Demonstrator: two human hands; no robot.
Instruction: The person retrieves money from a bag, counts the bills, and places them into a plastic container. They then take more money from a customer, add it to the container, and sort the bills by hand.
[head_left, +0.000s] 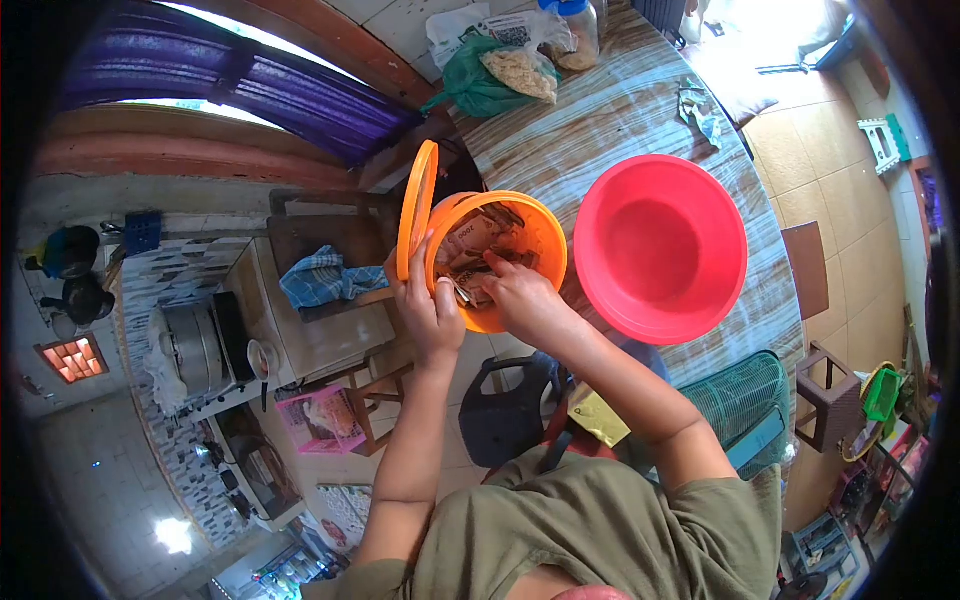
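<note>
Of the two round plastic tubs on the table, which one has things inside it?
The orange tub, nearest the hands. It holds what look like banknotes, and the right hand reaches into it. The red tub beside it shows only bare plastic.

Home, lived-in kitchen-dining room. Round wood-grain table (640,110) directly ahead of hands, food bags (500,70) at its far edge. Left of left hand (430,310): counter with checked cloth (320,278), steel pot (195,345), kettles (75,275) beyond. Purple curtain (270,85) over window, far left. Tiled floor (850,200) right of right hand (525,300), plastic stools (505,405) below hands.
</note>
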